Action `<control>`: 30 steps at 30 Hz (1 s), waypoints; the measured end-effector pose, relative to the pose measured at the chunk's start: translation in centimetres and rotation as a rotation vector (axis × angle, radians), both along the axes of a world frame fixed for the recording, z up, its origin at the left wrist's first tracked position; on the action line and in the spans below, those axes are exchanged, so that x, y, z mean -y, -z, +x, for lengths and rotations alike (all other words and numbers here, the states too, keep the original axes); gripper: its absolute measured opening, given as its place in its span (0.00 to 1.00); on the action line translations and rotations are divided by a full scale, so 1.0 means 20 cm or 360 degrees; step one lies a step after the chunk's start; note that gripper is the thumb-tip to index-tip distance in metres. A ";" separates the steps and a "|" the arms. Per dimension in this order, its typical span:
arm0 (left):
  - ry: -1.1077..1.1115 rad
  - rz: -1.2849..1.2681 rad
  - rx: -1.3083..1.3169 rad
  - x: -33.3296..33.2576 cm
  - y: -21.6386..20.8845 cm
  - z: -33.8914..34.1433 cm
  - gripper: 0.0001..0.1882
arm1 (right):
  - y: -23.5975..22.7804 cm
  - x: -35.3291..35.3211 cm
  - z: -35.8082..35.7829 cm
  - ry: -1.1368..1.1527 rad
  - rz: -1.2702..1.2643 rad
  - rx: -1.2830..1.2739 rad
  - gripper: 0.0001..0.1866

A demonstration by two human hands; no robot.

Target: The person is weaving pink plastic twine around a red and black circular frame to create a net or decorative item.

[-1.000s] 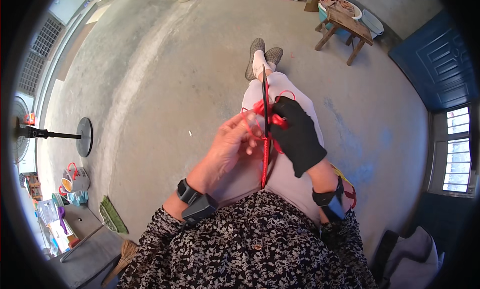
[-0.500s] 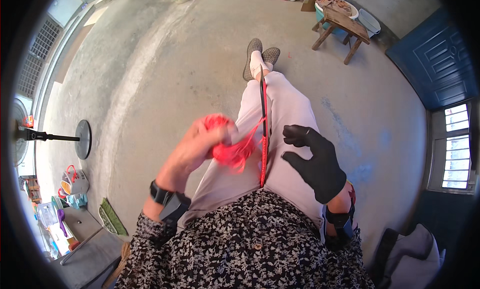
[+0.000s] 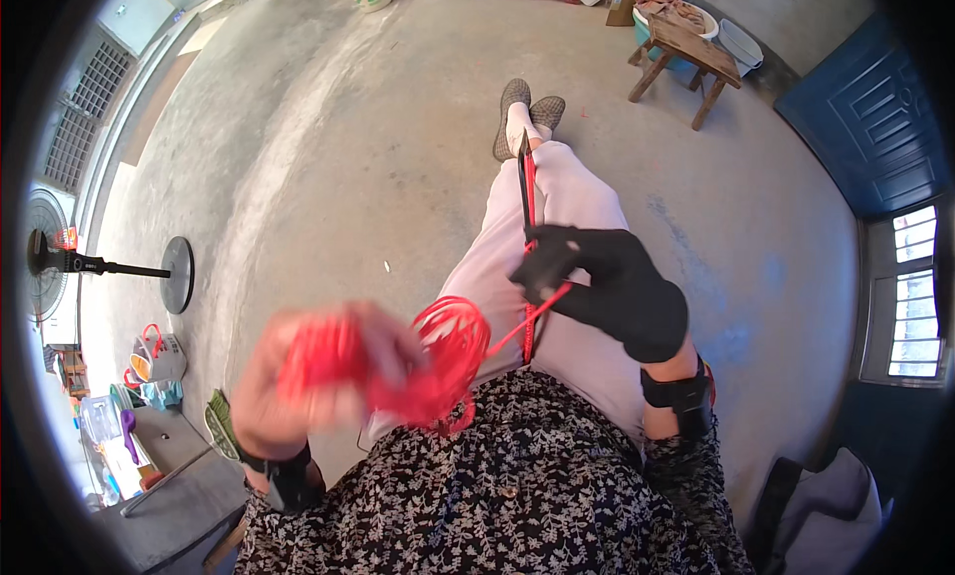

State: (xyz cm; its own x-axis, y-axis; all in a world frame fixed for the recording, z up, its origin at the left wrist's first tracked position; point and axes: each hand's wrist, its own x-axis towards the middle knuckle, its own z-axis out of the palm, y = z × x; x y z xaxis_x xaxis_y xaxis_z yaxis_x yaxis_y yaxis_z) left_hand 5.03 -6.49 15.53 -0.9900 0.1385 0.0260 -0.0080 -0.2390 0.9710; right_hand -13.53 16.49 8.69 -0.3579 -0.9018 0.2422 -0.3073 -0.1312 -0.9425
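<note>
My bare left hand [image 3: 288,376], smeared by motion, is closed around a loose bundle of red cord [image 3: 453,341] above the left side of my lap. From the bundle a strand runs taut up to my gloved right hand [image 3: 617,282], whose black-clad fingers are curled shut on it. Between my thighs lies a long, narrow black piece [image 3: 526,187] with a pointed far end; its nearer stretch is wrapped in red cord. My right fingertips are right beside this piece, and whether they touch it I cannot tell.
My legs stretch forward over the concrete floor [image 3: 378,167]. A fan [image 3: 109,268] stands at the left, above a basket [image 3: 159,356] and a low grey table [image 3: 179,485]. A wooden stool [image 3: 686,53] is at the far right, near a blue door [image 3: 865,117].
My left hand has drawn back toward me and left with the cord bundle. My right hand has moved left to the narrow piece and closed from open onto the strand.
</note>
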 end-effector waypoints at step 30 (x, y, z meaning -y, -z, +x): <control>-0.0912 -0.0093 -0.0090 0.05 0.49 -0.27 0.16 | -0.16 -0.12 0.08 0.0658 0.0360 0.0595 0.15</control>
State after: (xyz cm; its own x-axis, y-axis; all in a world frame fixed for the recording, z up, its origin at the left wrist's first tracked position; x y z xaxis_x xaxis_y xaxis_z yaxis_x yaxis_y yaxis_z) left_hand -0.33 -7.48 5.65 -0.9047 -0.4167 0.0892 0.1591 -0.1362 0.9778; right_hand -12.02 18.89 11.80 -0.7137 -0.6843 -0.1493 0.0676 0.1449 -0.9871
